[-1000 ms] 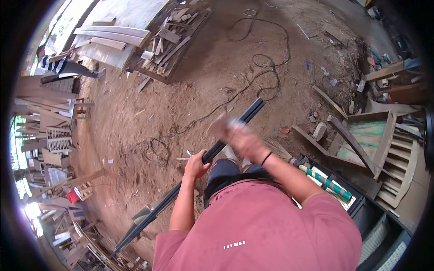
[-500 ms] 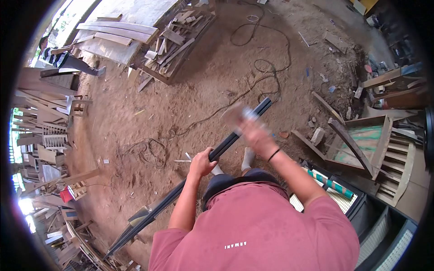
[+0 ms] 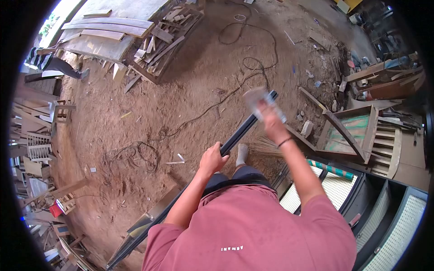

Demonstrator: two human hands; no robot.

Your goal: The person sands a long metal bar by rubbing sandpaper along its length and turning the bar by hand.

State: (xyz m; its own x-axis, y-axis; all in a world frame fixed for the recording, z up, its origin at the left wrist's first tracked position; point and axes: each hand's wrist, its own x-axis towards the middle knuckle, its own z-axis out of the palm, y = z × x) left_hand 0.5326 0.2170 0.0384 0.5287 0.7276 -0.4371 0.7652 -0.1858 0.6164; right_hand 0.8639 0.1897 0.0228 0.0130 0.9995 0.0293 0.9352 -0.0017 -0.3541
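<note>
My left hand (image 3: 214,159) is closed round a long black strip (image 3: 242,132), which slants from the lower left up to the right in front of my body. The strip seems to be made of more than one length side by side. Close to its upper end, my right hand (image 3: 272,123) is pressed on a flat brown piece that looks like sandpaper (image 3: 256,96). Motion smears this hand and the piece, and a pale patch shows under the fingers. The strip's middle is hidden behind my left arm.
A dark cabinet with woven panels (image 3: 337,192) stands at my right, a green-striped roll (image 3: 332,169) on it. Wood scraps (image 3: 165,36) fill a low bin ahead. A cable (image 3: 212,106) winds over the dirt floor (image 3: 181,97). A person (image 3: 58,63) is at far left.
My right hand has moved a little rightward with the brown piece, staying near the strip's upper end. My left hand still grips the strip. The whole view has shifted slightly.
</note>
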